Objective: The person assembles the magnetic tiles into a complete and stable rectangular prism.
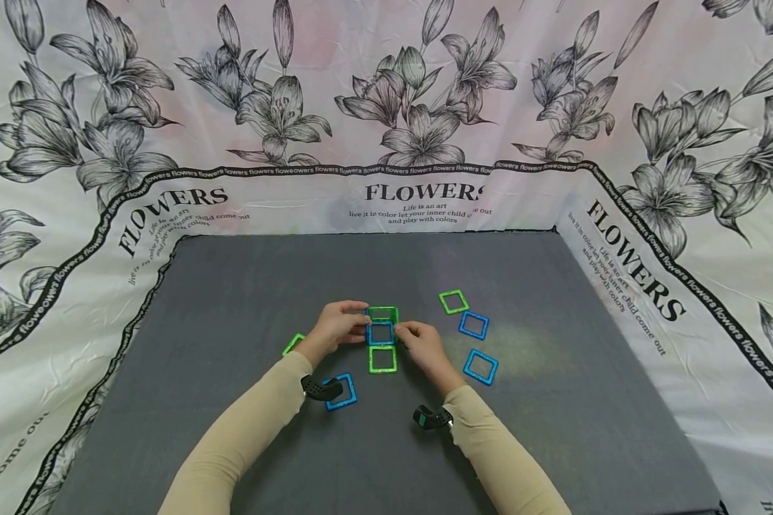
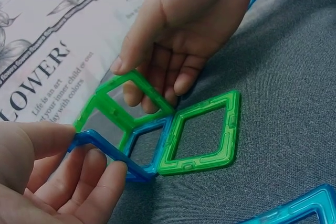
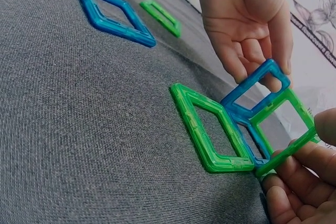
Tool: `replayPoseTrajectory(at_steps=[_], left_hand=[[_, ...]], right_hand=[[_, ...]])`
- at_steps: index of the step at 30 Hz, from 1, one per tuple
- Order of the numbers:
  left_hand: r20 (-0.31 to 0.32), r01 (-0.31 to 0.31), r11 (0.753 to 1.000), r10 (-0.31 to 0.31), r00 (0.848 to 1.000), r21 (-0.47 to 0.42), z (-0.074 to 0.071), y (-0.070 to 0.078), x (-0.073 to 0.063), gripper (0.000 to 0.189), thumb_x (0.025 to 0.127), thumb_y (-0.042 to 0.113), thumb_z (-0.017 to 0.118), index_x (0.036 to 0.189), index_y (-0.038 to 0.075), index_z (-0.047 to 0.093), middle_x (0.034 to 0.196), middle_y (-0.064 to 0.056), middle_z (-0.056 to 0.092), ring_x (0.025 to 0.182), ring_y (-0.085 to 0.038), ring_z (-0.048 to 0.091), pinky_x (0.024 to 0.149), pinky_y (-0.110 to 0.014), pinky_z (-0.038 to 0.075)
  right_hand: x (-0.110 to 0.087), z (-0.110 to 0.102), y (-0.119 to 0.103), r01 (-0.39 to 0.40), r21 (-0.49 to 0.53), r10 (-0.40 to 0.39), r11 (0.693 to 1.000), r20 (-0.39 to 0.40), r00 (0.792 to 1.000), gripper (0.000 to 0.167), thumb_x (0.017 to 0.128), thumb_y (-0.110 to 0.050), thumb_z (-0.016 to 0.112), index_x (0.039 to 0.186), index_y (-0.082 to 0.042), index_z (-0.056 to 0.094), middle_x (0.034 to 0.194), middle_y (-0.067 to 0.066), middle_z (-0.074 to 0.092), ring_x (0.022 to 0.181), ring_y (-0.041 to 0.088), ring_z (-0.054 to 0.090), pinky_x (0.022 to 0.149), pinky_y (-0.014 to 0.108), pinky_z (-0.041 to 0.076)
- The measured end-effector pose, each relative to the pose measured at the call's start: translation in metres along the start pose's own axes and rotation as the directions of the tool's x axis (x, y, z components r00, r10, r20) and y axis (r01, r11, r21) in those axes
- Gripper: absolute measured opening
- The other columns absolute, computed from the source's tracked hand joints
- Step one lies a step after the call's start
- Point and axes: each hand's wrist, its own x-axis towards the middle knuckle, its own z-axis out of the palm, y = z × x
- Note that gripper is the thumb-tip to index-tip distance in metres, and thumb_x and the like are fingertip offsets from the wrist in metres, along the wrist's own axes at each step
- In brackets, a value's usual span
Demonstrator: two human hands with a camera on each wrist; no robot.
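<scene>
Square magnetic tiles are joined into a small shape on the grey cloth. A blue base tile (image 2: 162, 142) lies flat, with a flat green tile (image 2: 233, 124) along its front edge. At the back a green tile (image 3: 300, 104) stands up. My left hand (image 1: 339, 325) pinches the upright blue tile (image 3: 247, 83) on the left side by its upper edge. On the opposite side, my right hand (image 1: 424, 348) holds the upright green tile (image 3: 289, 151) between thumb and fingers. The two side tiles stand along the base's edges.
To the right lie a loose green tile (image 1: 452, 292) and two blue tiles, one nearer (image 1: 484, 356) and one farther (image 1: 477, 315). By my left wrist are a blue tile (image 1: 353, 390) and a partly hidden green tile (image 1: 293, 345). Flower-printed cloth (image 1: 335, 204) surrounds the grey surface.
</scene>
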Motion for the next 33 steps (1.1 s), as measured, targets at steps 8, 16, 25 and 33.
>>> replayPoseTrajectory(at_steps=[8,16,25,33], left_hand=[[-0.008,-0.015,1.000,0.015,1.000,0.020,0.0014,-0.0028,0.0020,0.038,0.096,0.011,0.070,0.134,0.013,0.068,0.089,-0.004,0.073,0.071,-0.010,0.069,0.068,-0.031,0.063],[-0.003,-0.026,0.999,0.026,1.000,0.040,0.0014,-0.0022,-0.0008,0.039,0.097,0.012,0.069,0.136,0.013,0.066,0.091,-0.004,0.072,0.073,-0.010,0.068,0.072,-0.032,0.063],[-0.002,-0.020,0.999,0.020,1.000,0.044,0.0002,-0.0026,-0.0008,0.040,0.097,0.012,0.069,0.137,0.013,0.066,0.096,-0.007,0.074,0.075,-0.011,0.069,0.073,-0.033,0.063],[0.010,-0.053,0.997,0.052,0.999,0.056,0.0005,-0.0032,-0.0017,0.040,0.097,0.011,0.068,0.137,0.010,0.065,0.103,-0.010,0.076,0.077,-0.012,0.070,0.072,-0.032,0.063]], right_hand=[[0.0002,0.0008,-0.0002,-0.006,-0.001,0.006,1.000,-0.002,1.000,0.031,0.103,-0.024,0.061,0.115,-0.001,0.076,0.110,0.015,0.075,0.091,0.017,0.064,0.075,0.028,0.050],[0.0003,0.0009,0.0000,0.005,-0.014,-0.005,1.000,-0.002,1.000,0.031,0.102,-0.024,0.061,0.117,-0.002,0.076,0.112,0.015,0.075,0.096,0.021,0.066,0.079,0.030,0.053],[-0.0002,0.0011,-0.0008,-0.002,-0.017,0.002,1.000,0.001,1.000,0.031,0.102,-0.026,0.061,0.117,-0.003,0.076,0.113,0.014,0.075,0.098,0.023,0.067,0.082,0.036,0.055],[-0.0004,0.0004,-0.0011,0.002,-0.027,-0.002,1.000,0.000,1.000,0.031,0.102,-0.027,0.062,0.117,-0.003,0.076,0.112,0.014,0.075,0.097,0.024,0.067,0.080,0.035,0.055]])
